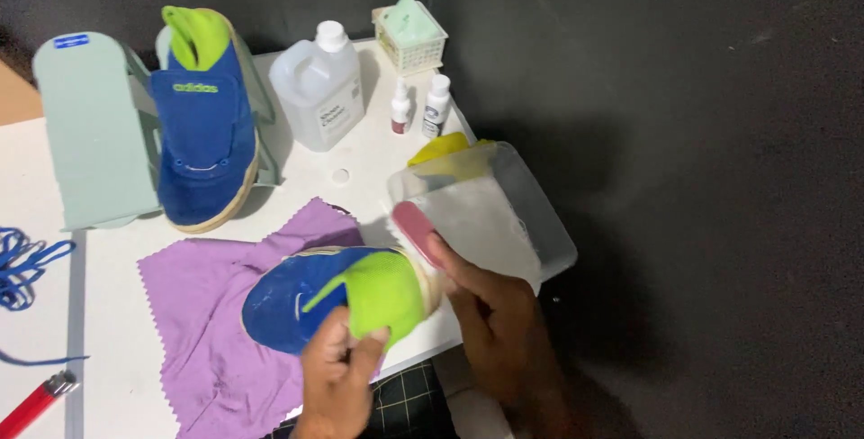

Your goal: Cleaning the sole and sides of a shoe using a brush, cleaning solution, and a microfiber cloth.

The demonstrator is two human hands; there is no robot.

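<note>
Two bare hands work at the table's near edge. The left hand (337,369) pinches the lime-green tongue (382,295) of a blue sneaker (288,306), which lies on a purple cloth (193,331). The right hand (490,308) grips a pink-handled brush (416,230), its head over a clear plastic tub (517,214) of cloudy liquid with a yellow sponge (443,149) at the far side. By the look of it, this is the wetting step of scrubbing the shoe; the next move calls for carrying the brush across to the shoe without dripping while the left hand steadies it. Farther off, a second blue sneaker (205,142) rests on a pale green stand (94,133), beside a cleaner jug (319,88), two small bottles (420,108) and blue laces (22,263).
</note>
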